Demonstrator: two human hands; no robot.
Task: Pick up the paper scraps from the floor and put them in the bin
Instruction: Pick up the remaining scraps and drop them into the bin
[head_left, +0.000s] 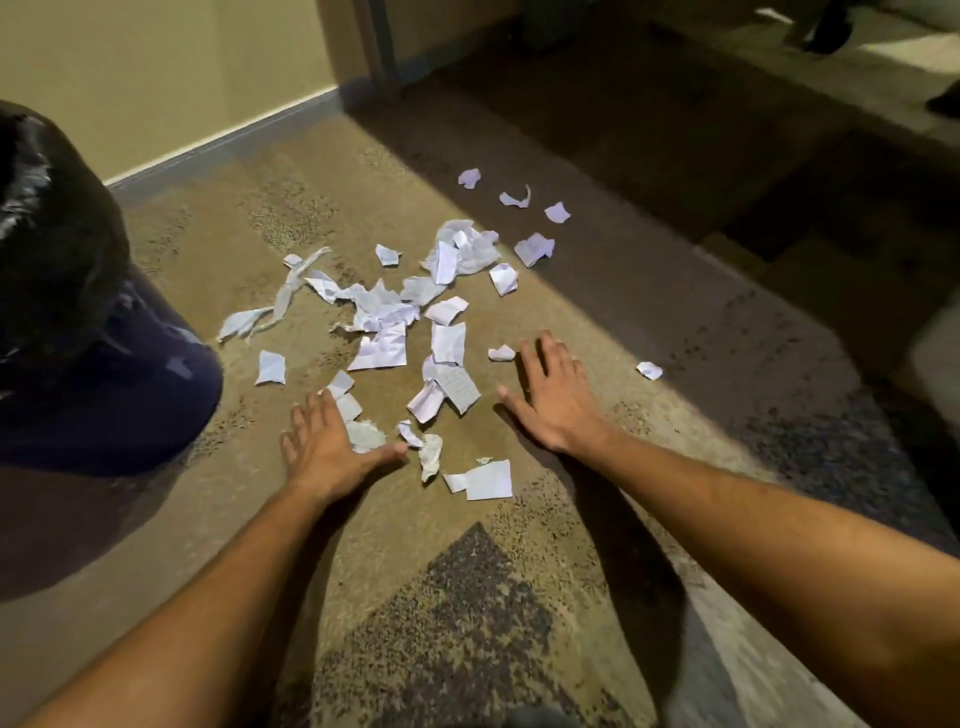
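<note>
Several torn white paper scraps (387, 332) lie scattered on the brown patterned carpet, thickest in the middle. My left hand (324, 447) lies flat with fingers spread at the near left edge of the pile, touching a crumpled scrap (365, 434) by the thumb. My right hand (553, 397) lies flat with fingers straight at the near right side, just right of a folded scrap (457, 387). A dark blue bin lined with a black bag (93, 332) stands at the left. Neither hand holds anything.
A cream wall with a grey skirting board (223, 135) runs behind the bin. Stray scraps lie farther off, such as one at the right (649, 370) and a few at the back (514, 200). A dark shadowed floor area (675, 130) lies beyond.
</note>
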